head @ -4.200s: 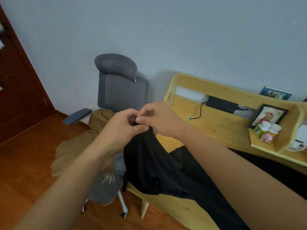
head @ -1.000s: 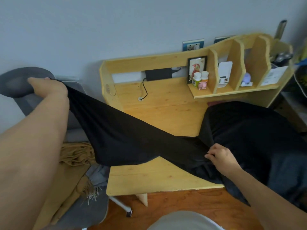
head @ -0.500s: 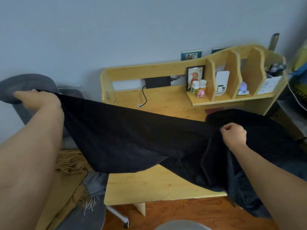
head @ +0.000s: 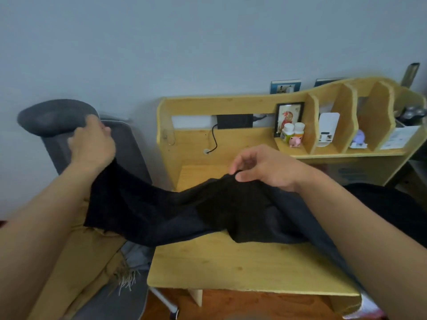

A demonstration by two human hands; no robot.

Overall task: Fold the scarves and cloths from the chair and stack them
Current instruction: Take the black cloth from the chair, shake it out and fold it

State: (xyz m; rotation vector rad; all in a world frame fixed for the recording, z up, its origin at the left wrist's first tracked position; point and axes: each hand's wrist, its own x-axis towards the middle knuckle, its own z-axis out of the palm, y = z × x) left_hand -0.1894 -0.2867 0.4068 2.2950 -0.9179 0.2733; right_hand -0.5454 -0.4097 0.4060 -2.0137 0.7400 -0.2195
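the left hand (head: 91,144) grips one end of the black scarf (head: 184,215) raised by the chair (head: 129,146), while the right hand (head: 265,168) pinches its middle over the desk (head: 231,269), fingers curled, likely to halve it.

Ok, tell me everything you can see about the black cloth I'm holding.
The black cloth is a long, thin, soft-looking plain fabric. The left hand grips one end, raised in front of the grey chair; the right hand pinches it further along, over the wooden desk. Between them it sags, its lower fold resting on the desk. The rest trails right, under the right arm.
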